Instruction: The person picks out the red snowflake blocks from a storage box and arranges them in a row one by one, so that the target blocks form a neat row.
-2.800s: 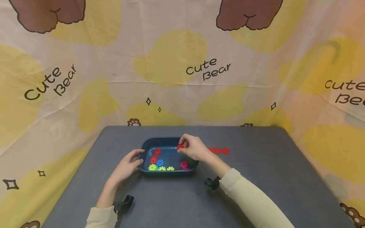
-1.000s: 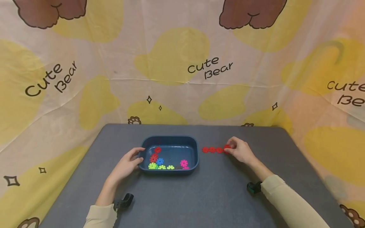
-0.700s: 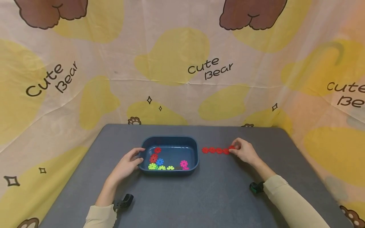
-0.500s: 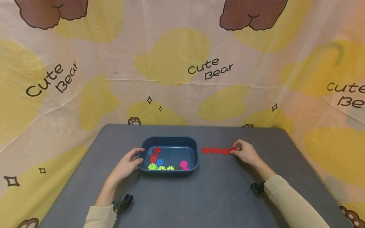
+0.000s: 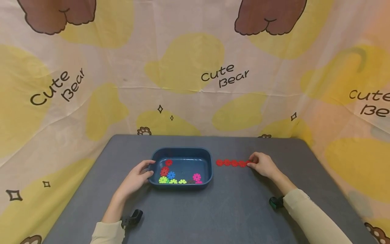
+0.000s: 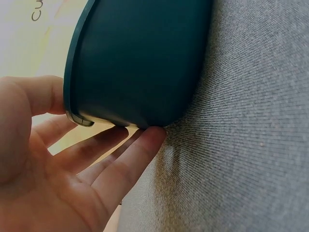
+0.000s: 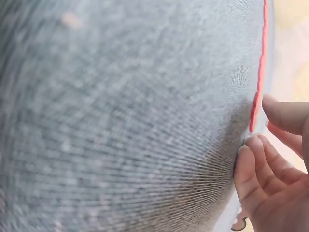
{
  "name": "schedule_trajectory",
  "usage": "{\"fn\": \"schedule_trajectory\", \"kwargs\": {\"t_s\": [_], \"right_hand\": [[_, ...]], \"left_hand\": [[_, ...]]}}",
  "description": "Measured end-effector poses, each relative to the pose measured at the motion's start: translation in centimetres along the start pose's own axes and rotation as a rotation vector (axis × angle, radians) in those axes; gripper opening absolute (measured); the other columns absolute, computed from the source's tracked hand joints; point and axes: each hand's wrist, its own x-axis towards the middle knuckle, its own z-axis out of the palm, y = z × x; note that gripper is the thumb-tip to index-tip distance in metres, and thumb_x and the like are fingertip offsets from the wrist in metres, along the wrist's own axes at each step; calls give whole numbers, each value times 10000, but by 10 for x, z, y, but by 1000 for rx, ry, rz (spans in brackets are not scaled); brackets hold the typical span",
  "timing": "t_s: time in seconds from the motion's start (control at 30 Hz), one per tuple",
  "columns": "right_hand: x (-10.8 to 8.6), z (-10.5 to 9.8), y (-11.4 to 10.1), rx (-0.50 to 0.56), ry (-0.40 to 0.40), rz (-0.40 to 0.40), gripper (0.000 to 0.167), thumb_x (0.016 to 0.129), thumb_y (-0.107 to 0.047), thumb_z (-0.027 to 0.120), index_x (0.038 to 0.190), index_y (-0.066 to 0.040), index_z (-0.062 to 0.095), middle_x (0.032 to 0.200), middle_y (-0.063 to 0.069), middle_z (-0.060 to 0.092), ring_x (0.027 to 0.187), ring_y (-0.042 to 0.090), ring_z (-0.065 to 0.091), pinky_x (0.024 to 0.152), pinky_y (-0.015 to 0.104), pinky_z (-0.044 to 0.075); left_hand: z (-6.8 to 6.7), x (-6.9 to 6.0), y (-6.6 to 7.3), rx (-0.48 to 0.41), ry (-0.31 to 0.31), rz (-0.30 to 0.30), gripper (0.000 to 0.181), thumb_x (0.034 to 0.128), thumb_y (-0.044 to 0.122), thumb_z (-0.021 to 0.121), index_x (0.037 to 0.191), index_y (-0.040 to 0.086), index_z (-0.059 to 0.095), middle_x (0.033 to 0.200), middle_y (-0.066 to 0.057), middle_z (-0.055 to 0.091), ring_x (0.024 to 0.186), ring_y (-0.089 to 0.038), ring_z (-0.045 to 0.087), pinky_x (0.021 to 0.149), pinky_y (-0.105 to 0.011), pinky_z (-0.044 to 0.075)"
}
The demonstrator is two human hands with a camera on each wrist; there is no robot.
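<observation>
In the head view, my left hand [image 5: 135,179] holds the left end of a dark blue tray [image 5: 182,186]. The left wrist view shows its fingertips against the outer wall of the tray [image 6: 140,58]. My right hand [image 5: 266,166] holds the rightmost piece of a row of flat red toothed discs [image 5: 226,162] on the table, right of the tray. In the right wrist view, the row [image 7: 262,53] appears edge-on, with its end beside the fingers of my right hand [image 7: 280,179]; the fingers partly hide that last disc in the head view.
Inside the tray lie red discs [image 5: 164,171], a blue one [image 5: 171,175], yellow-green ones [image 5: 163,180] and pink ones [image 5: 196,177], mostly along its left and near sides. Behind the grey table [image 5: 195,217] hangs a patterned curtain [image 5: 182,64].
My right hand has moved from the tray to the right end of the red row with a red disc, and then slightly further right as the disc lowered. My left hand remains at the tray.
</observation>
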Motion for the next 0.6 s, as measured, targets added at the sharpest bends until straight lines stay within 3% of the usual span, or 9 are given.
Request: {"fn": "schedule_trajectory", "kwargs": {"t_s": [0.27, 0.6], "right_hand": [[-3, -6, -15, 39, 17, 2, 156, 934, -160, 731, 1016, -34, 688, 860, 45, 664, 762, 201, 597, 663, 357, 503], [-1, -5, -55, 141, 22, -22, 147, 972, -183, 696, 1065, -70, 689, 938, 36, 694, 841, 214, 638, 695, 375, 528]], "left_hand": [[0, 0, 0, 19, 4, -3, 459, 1031, 142, 549, 1476, 74, 457, 1555, -290, 337, 1333, -447, 502, 943, -499, 545], [-1, -3, 0, 40, 14, -23, 462, 1032, 149, 548, 1479, 81, 455, 1560, -292, 328, 1348, -464, 479, 963, -521, 529]]}}
